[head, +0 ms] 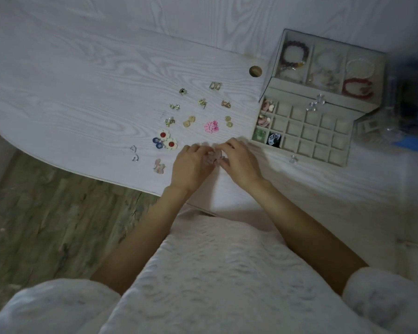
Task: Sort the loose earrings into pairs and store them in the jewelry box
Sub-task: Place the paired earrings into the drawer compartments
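Note:
Loose earrings lie paired on the white wood-grain table: white flowers with red centres [167, 140], a pink flower pair [212, 126], yellow discs [228, 121], a pale pink pair [159, 166] and several small metal ones. The beige jewelry box [299, 150] stands at the right with its gridded drawer pulled out; a few left cells hold earrings. My left hand [191, 165] and my right hand [239, 161] meet near the table's front edge, fingers pinched together on a small pale pink translucent earring pair [212, 158], which they partly hide.
The box's upper tray [328, 66] holds bracelets under a clear lid. A round hole [255, 71] is cut in the table beside it. Clear and blue blurred objects [396, 126] stand right of the box. The floor shows at the left.

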A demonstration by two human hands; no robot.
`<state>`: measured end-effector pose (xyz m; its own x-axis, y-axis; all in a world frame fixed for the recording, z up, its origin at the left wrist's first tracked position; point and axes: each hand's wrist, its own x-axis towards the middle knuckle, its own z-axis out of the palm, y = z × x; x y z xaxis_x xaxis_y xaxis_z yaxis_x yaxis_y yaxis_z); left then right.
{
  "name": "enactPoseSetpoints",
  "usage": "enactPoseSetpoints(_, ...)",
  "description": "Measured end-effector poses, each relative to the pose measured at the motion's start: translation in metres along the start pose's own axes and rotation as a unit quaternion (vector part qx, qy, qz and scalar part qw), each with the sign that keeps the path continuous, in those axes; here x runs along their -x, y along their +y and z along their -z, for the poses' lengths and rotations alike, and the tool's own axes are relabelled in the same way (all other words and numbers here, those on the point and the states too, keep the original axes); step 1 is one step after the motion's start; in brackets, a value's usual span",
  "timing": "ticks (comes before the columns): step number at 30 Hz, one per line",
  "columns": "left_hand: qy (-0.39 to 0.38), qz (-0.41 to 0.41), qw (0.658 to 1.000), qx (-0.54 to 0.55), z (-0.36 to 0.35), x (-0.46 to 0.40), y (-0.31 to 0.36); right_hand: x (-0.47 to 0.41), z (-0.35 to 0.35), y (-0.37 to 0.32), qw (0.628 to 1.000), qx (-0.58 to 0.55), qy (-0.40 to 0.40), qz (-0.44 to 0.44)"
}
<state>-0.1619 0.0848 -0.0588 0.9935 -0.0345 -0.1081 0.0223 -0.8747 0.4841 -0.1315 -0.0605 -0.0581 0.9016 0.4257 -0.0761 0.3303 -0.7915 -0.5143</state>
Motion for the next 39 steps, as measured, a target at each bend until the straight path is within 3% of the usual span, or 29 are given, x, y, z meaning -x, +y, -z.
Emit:
enactPoseSetpoints(5, -0.031, -0.002, 0.999, 0.039, 0.000, -0.009, 0.008, 0.005, 0.001, 0.010, 0.999, 0.002, 0.023, -0.024)
enactPoseSetpoints(17, -0.012, -0.040, 0.999, -0.001, -0.005, -0.020, 0.019, 0.018, 0.010, 0.016, 0.993, -0.067, 0.072, -0.069)
enactPoseSetpoints(24, 0.011, -0.057, 0.998, 0.019, -0.004, -0.030, 0.017, 0.022, 0.063, 0.046, 0.948, -0.205, 0.174, -0.168)
enactPoseSetpoints(28, 0.002, -0.042, 0.998, 0.047, -0.003, -0.038, 0.014, -0.004, 0.087, 0.071, 0.948, -0.149, 0.196, -0.201)
enactPoseSetpoints(34, 0.008, -0.080, 0.989, 0.126, 0.005, -0.055, 0.034, -0.027, 0.085, 0.079, 0.973, -0.058, 0.121, -0.189)
enactPoseSetpoints(39, 0.003, -0.110, 0.983, 0.147, 0.002, -0.088, 0.079, -0.021, 0.085, 0.081, 0.974, 0.006, 0.117, -0.195)
